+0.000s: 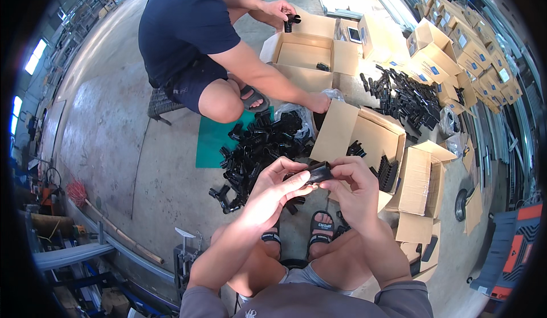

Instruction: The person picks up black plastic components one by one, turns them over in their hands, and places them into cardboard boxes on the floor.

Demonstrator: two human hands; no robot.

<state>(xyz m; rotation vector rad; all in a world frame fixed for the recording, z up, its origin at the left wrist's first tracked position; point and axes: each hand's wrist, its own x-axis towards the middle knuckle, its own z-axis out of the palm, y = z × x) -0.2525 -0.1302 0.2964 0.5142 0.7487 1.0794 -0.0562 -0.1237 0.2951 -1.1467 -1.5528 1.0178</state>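
Between my two hands, in front of my chest, is a short black pipe fitting. My left hand has its fingers closed round the fitting's left part. The fingertips of my right hand pinch the right end. Below and to the left, a heap of black pipe fittings lies on the floor, partly on a green sheet. Just past my right hand, an open cardboard box holds several black fittings, some lined up in a row.
A co-worker sits across on a low stool, holding a black fitting above another open box. More black parts are piled at the right, near stacked cartons. A grey-orange tool case stands at far right.
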